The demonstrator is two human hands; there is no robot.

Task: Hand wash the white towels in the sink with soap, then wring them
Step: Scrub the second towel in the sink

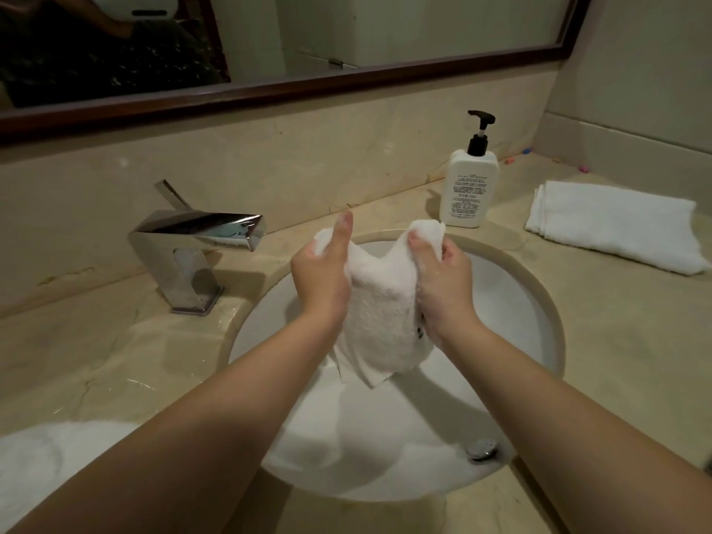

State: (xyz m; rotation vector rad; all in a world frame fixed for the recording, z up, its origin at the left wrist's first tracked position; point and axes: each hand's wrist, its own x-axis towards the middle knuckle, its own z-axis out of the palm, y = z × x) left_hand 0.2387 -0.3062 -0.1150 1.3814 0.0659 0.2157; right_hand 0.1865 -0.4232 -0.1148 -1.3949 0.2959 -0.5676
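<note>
A wet white towel (379,314) hangs bunched above the round white sink (535,302), held up between both hands. My left hand (321,275) grips its left upper part, thumb pointing up over the cloth. My right hand (443,283) grips the right upper corner, thumb pinching a fold. The towel's lower edge dangles over the basin. A white soap bottle (468,186) with a black pump stands behind the sink. A folded white towel (616,225) lies on the counter at the right. Another white towel (46,464) lies at the lower left.
A chrome tap (192,248) stands left of the sink on the beige marble counter (96,352). The drain plug (481,449) sits in the basin's near right part. A dark-framed mirror (269,90) runs along the wall above. Small coloured objects (516,158) lie at the back right.
</note>
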